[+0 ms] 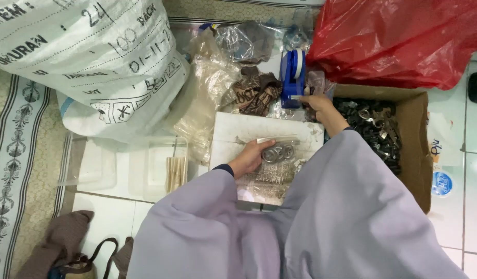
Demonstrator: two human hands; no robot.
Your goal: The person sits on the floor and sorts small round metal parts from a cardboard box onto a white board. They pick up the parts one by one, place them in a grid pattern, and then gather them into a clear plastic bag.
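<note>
My left hand [250, 156] holds a small clear plastic packet with round metal pieces [279, 150] over a white board [238, 132]. Under it lie more clear packets of small metal parts [269, 181]. My right hand [317, 106] reaches up to a blue tape dispenser [292, 75] and touches its front end. Both arms are in wide pale lilac sleeves [321, 217].
A cardboard box [417, 134] of dark metal parts sits at the right. A red plastic bag [404, 36] lies behind it. A big white woven sack [93, 51] is at upper left. Clear plastic trays [140, 165] and bags [207, 93] lie left of the board.
</note>
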